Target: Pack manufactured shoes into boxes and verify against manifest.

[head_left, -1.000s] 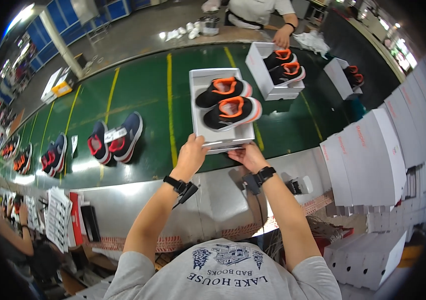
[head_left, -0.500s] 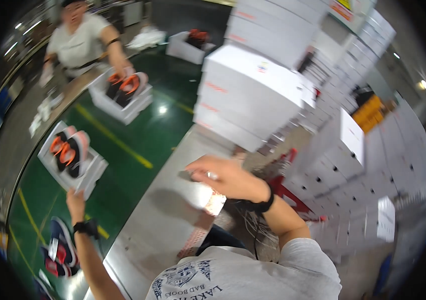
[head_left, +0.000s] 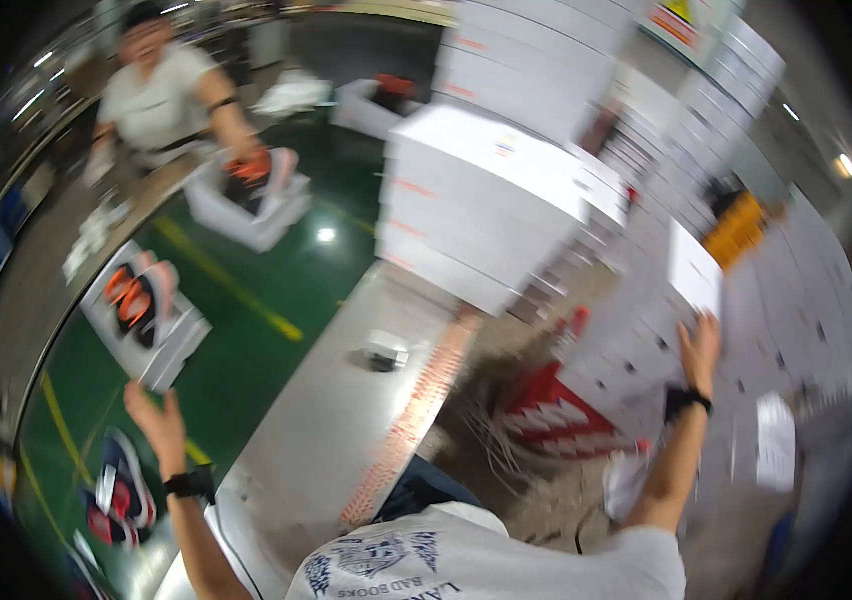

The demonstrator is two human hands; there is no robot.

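My left hand [head_left: 158,428], fingers apart, is just below the near end of a white open shoebox [head_left: 168,362] on the green belt; I cannot tell if the fingertips touch it. Inside lies a pair of black sneakers [head_left: 138,300] with orange laces and pink parts. My right hand [head_left: 701,358] reaches far out to the right, blurred, its fingers stretched out at the lower edge of a white shoebox [head_left: 696,272] on top of a stack. Whether it presses on the box is unclear. A small white and dark thing [head_left: 384,352] sits on the metal ledge [head_left: 321,400].
Across the green belt [head_left: 246,345], a co-worker [head_left: 161,100] has a hand on shoes in another white box [head_left: 251,215]. Navy and red shoes [head_left: 124,495] lie near my left wrist. Tall stacks of white boxes [head_left: 486,220] stand ahead and right; loose cables [head_left: 496,435] hang below the ledge.
My right hand has swung from above the metal ledge out to the stacked box at right, uncovering the small thing. My left hand has loosened from the shoebox's end, its fingers now spread.
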